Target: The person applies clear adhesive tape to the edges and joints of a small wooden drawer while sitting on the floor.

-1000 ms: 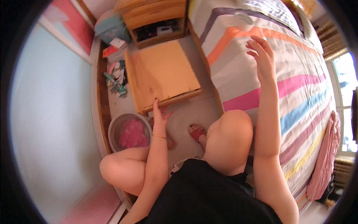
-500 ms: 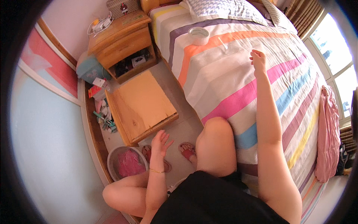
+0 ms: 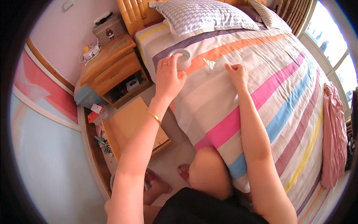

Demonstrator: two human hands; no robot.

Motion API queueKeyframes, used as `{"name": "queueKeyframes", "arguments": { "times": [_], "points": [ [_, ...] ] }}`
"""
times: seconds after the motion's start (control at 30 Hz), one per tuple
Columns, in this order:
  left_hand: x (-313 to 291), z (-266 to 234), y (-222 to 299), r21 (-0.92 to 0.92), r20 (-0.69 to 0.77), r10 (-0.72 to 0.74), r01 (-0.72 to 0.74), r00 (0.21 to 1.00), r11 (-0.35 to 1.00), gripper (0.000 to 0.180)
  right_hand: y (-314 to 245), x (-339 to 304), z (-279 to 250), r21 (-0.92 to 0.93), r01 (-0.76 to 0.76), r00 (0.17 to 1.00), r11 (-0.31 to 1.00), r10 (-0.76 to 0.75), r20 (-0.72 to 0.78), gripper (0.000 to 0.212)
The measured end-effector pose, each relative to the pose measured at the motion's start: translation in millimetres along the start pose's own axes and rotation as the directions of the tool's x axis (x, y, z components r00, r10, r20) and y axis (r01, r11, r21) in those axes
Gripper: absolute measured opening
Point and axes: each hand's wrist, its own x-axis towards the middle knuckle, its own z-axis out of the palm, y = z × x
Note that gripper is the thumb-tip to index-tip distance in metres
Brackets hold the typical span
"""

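Observation:
My left hand point(image 3: 170, 76) reaches over the near-left part of the bed and grips a wide roll of clear tape point(image 3: 183, 61), its fingers over the roll's near side and rim. To the right, my right hand point(image 3: 238, 75) is closed in a pinch above the striped bed cover point(image 3: 209, 97). Whatever is between those fingertips is too small or too clear to make out. Between the two hands shows a small white, streaked, shiny patch point(image 3: 209, 64); I cannot tell whether it is a glint on clear tape or a separate piece.
Pillows point(image 3: 205, 16) lie at the bed's head. On the left stands a wooden nightstand point(image 3: 108, 63) with an open lower compartment and a tangle of white cables point(image 3: 90, 53) on top. A wooden drawer point(image 3: 126, 123) rests on the floor. Pink cloth point(image 3: 333, 138) hangs at the bed's right edge.
My left hand has risen from beside the floor drawer and taken hold of the tape roll on the bed. The right hand has come left and nearer. The view has shifted.

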Motion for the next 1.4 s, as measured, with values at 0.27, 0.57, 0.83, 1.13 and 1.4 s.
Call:
{"name": "queueKeyframes", "arguments": {
  "times": [0.27,0.57,0.83,1.13,1.4],
  "points": [
    [36.2,48.0,-25.0,0.297,0.342,0.025,-0.133,0.939,0.946,0.045,-7.2,-8.1,-8.5,0.158,-0.053,0.997,0.986,0.045,0.058,0.022],
    [50.8,47.8,-25.9,0.236,0.471,0.018,-0.145,0.882,0.961,0.026,-14.3,-10.2,-22.2,0.321,-0.016,1.0,0.947,0.014,0.01,0.024],
    [48.1,-57.0,-14.7,0.129,0.379,0.101,-0.16,0.92,0.979,0.021,-59.7,-26.6,-41.7,0.838,-0.118,0.935,0.532,-0.224,0.274,0.023],
    [-48.5,-238.1,43.3,0.161,0.316,-0.173,0.127,0.933,0.979,0.022,-142.4,-131.3,-35.2,0.91,-0.077,0.784,0.408,-0.539,0.308,0.012],
    [-147.0,-326.0,86.6,0.141,0.136,-0.269,0.25,0.953,0.958,0.018,-182.6,-221.1,-50.8,0.936,-0.222,0.559,0.273,-0.75,0.352,0.025]
  ]
}}
